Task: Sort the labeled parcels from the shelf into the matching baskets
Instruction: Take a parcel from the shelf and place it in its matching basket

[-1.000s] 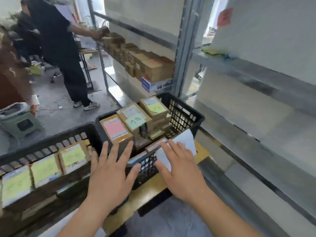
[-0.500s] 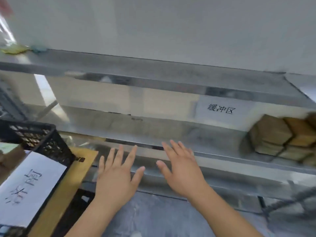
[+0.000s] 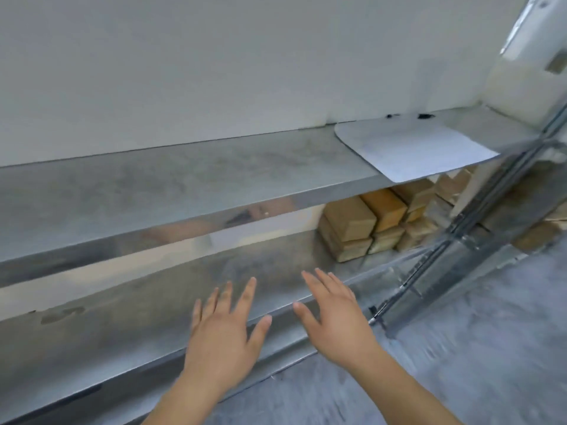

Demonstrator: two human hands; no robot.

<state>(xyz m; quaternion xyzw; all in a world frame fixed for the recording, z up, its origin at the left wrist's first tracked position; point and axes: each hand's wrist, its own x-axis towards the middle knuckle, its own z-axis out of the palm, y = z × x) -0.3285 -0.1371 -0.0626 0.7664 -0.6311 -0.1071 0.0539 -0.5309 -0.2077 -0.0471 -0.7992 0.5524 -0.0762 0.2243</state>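
Where parcels (image 3: 380, 225) stack rightward, bare steel shelf (image 3: 153, 191), grey floor (image 3: 475, 348), both hands (image 3: 276, 329) spread empty.

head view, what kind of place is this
Probably a stockroom or parcel sorting area: long metal shelves, brown cardboard boxes stacked on the lower shelf, and a bare grey concrete floor.

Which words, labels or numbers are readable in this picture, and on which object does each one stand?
None can be read.
White sheet on the upper shelf: only faint marks, too blurred to read.
Cardboard parcels on the lower shelf: no label visible on the faces shown.
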